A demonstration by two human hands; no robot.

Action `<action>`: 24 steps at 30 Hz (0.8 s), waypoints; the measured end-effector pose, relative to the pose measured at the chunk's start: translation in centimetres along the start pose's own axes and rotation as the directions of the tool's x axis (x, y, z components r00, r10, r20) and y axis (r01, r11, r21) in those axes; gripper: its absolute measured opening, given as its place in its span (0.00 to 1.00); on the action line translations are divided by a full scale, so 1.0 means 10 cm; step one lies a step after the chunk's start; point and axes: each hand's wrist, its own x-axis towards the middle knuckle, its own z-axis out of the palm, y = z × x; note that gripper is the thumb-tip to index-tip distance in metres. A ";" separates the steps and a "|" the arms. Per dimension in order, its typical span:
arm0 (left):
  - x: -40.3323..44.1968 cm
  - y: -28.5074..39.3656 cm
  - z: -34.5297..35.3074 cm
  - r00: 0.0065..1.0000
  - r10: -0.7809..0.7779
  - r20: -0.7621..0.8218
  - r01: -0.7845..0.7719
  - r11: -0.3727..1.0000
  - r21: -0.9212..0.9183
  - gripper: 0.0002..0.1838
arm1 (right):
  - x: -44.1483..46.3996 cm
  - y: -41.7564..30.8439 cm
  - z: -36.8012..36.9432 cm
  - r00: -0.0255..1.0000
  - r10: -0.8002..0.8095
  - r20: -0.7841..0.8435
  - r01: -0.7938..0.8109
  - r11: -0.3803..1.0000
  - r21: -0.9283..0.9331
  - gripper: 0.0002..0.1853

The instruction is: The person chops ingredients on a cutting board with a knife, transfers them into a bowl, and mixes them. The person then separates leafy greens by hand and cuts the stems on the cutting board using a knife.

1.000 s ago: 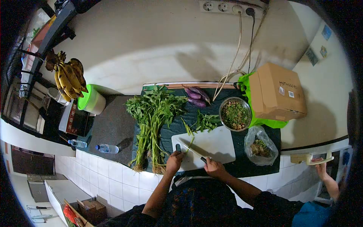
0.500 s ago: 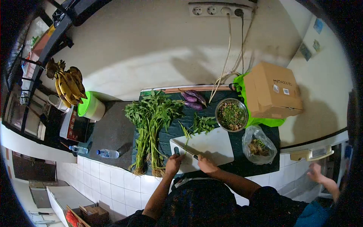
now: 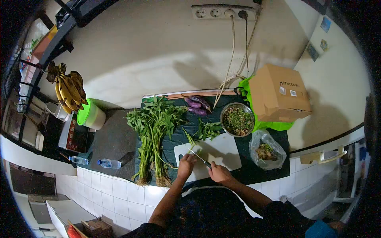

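My right hand (image 3: pixel 220 173) is closed round the dark handle of a knife (image 3: pixel 199 158), its blade angled up and left over the white cutting board (image 3: pixel 226 151). At the board's left side my left hand (image 3: pixel 186 164) is closed near the blade tip, at the lower end of some green stems (image 3: pixel 189 137); its exact hold is hard to see. Leafy cuttings (image 3: pixel 209 129) lie behind the board. To the left are long leafy greens with roots (image 3: pixel 152 135). Purple eggplants (image 3: pixel 197 105) lie at the back, and a metal bowl of chopped food (image 3: pixel 237 119) is behind the board's right side.
A clear plastic bag (image 3: pixel 268 150) sits right of the board, with a cardboard box (image 3: pixel 279 93) behind it. Two water bottles (image 3: pixel 109 163) lie on the left counter near a green-lidded container (image 3: pixel 91 114). Bananas (image 3: pixel 69 89) hang above. A co-worker's blue sleeve (image 3: pixel 323 229) shows lower right.
The view has shifted, moving the counter items left in the picture. My left hand has moved up the board, closer to the stems and blade. The co-worker's hand has dropped away from the drawer handle.
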 end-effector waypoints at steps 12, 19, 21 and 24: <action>-0.32 -0.54 -0.15 0.995 -0.026 0.101 0.016 0.995 0.098 0.13 | -0.16 0.19 0.12 0.991 -0.001 0.137 0.011 0.998 -0.069 0.15; -0.27 -0.51 -0.13 0.995 0.010 0.100 -0.022 0.993 0.117 0.11 | -0.16 0.24 0.23 0.996 -0.016 0.083 0.024 0.995 -0.097 0.21; -0.28 -0.52 -0.11 0.997 0.013 0.079 -0.020 0.996 0.082 0.10 | -0.17 0.27 0.24 0.992 0.004 0.125 0.008 0.995 -0.096 0.23; -0.28 -0.55 -0.10 0.998 0.010 0.063 -0.014 0.998 0.062 0.09 | -0.13 0.26 0.27 0.984 0.049 0.173 -0.028 0.992 -0.121 0.23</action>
